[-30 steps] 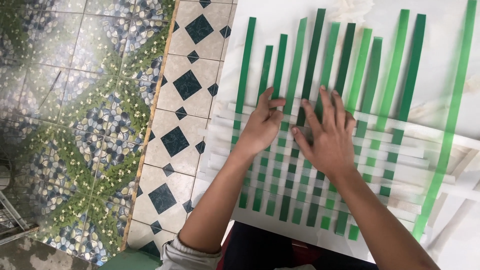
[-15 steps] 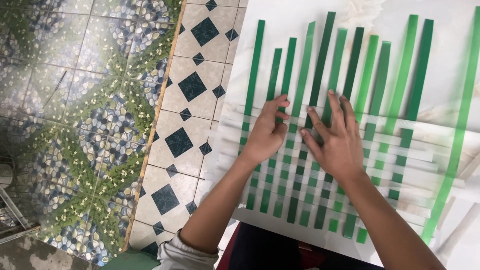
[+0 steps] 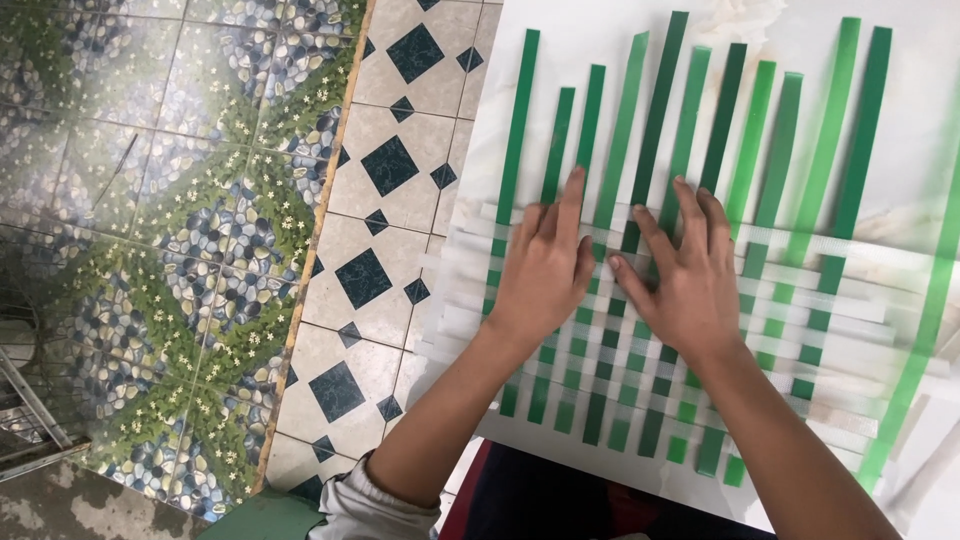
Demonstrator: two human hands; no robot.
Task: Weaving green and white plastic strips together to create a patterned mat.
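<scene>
Both hands are laid flat on a half-woven mat (image 3: 690, 330) of green strips (image 3: 655, 110) and white strips (image 3: 850, 290). Left hand (image 3: 545, 275) is pressed palm down on the mat's left part, fingers straight and nearly together, the longest reaching up along a green strip; nothing is pinched or gripped, so the crossings beneath seem to be pinned in place. Right hand (image 3: 680, 280) lies just beside it, thumbs almost touching, fingers slightly spread over the middle of the weave, likewise flat and holding nothing; with the spread, more crossings are covered at once.

The mat is carried on a white board (image 3: 600, 30), whose left edge runs just beside the woven part. Green strips run away from the person and stand free toward the far edge; white strips cross them sideways and stick out past the weave toward the left edge. One loose green strip (image 3: 915, 350) lies slanted near the right edge, outside the weave.

Left of the board, patterned floor tiles (image 3: 370, 260) are seen.
</scene>
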